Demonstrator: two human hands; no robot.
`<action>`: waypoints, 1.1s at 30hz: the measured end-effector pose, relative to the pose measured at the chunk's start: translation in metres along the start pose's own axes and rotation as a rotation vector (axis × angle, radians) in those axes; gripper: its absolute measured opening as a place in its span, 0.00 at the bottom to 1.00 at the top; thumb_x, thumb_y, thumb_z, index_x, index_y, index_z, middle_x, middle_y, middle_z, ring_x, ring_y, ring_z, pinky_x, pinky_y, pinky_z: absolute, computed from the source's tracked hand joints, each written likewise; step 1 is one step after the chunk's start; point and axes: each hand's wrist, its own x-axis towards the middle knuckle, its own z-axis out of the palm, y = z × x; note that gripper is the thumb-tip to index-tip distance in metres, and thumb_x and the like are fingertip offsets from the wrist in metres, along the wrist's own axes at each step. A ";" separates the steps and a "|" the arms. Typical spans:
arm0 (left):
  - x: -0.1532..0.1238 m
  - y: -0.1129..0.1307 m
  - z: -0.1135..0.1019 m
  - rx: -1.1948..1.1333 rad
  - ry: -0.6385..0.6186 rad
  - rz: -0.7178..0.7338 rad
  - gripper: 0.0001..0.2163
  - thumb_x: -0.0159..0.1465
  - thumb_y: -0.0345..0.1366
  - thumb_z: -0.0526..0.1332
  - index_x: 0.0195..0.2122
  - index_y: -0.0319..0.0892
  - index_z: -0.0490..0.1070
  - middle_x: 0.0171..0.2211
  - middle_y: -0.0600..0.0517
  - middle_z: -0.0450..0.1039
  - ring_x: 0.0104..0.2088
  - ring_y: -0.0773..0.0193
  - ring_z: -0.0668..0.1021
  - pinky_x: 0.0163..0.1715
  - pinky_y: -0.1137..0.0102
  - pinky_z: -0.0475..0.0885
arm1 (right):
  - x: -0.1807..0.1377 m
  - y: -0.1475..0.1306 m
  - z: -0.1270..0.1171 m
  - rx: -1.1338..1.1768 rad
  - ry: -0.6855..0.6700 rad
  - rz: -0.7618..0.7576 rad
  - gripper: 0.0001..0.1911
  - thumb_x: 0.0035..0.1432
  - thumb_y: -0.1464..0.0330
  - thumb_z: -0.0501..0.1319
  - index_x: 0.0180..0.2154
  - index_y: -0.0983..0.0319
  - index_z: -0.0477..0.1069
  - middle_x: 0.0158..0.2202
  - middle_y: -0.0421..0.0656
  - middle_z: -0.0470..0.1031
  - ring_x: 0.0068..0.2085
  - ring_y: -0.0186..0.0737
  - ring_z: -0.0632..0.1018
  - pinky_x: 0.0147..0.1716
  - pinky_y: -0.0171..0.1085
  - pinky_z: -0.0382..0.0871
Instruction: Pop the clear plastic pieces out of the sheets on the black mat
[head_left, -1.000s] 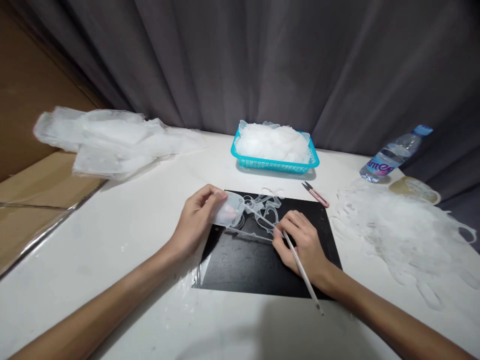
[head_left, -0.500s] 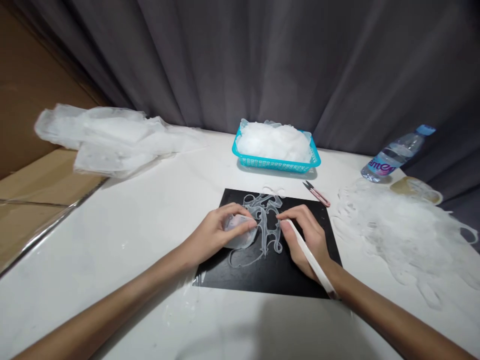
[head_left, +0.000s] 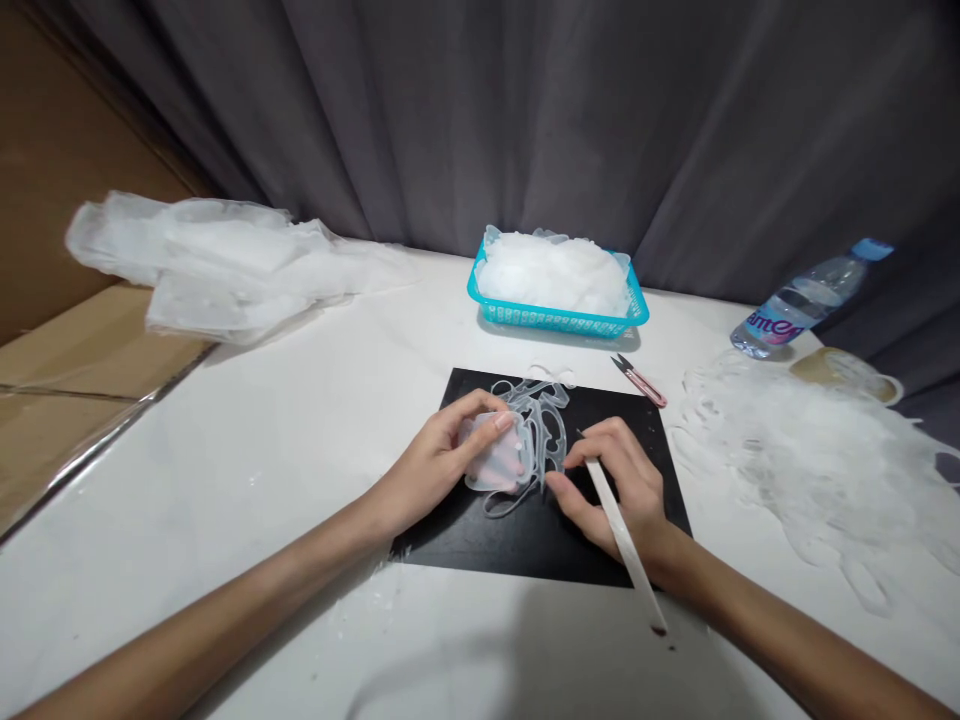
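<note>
My left hand [head_left: 431,450] grips a stack-like, translucent rounded piece [head_left: 496,455] with a pinkish tint, its thumb on top. Between the fingers of my right hand [head_left: 626,485] sits a slim white-handled tool [head_left: 624,540] with a thin dark tip; its exact kind I cannot make out. The right thumb and index finger are slightly apart, close to a tangle of clear cut-out strips [head_left: 556,425]. These strips lie beside and partly behind the held piece, over a black mat [head_left: 480,545].
Behind the mat stands a turquoise basket [head_left: 555,322] heaped with white translucent pieces. Pink-handled thread snips [head_left: 641,382] lie near the mat's corner. To the right are a water bottle [head_left: 795,310] and a pile of clear scraps [head_left: 810,460]. Plastic bags [head_left: 232,260] lie at left.
The translucent piece has turned and moved right over the strips. My right thumb and index finger have moved lower, and the white tool has swung to a steeper angle, its tip now showing.
</note>
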 end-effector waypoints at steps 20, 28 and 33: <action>-0.004 -0.001 0.012 -0.121 0.066 0.050 0.14 0.64 0.41 0.71 0.44 0.42 0.70 0.37 0.55 0.73 0.36 0.66 0.74 0.38 0.73 0.70 | 0.005 0.004 0.002 0.276 -0.243 0.239 0.03 0.66 0.70 0.66 0.37 0.59 0.73 0.33 0.40 0.73 0.35 0.37 0.75 0.38 0.38 0.68; -0.005 -0.001 0.000 -0.028 -0.009 0.034 0.14 0.66 0.44 0.70 0.41 0.43 0.66 0.34 0.55 0.74 0.32 0.65 0.77 0.32 0.72 0.73 | 0.007 0.006 -0.002 0.381 -0.325 0.345 0.03 0.68 0.69 0.64 0.38 0.59 0.74 0.35 0.40 0.72 0.35 0.35 0.75 0.37 0.36 0.70; -0.004 0.006 -0.002 -0.090 -0.051 -0.002 0.14 0.65 0.41 0.70 0.39 0.43 0.65 0.29 0.55 0.75 0.28 0.66 0.77 0.28 0.73 0.73 | 0.006 0.008 -0.001 0.353 -0.355 0.298 0.03 0.69 0.69 0.62 0.38 0.59 0.71 0.36 0.40 0.70 0.35 0.36 0.74 0.39 0.36 0.70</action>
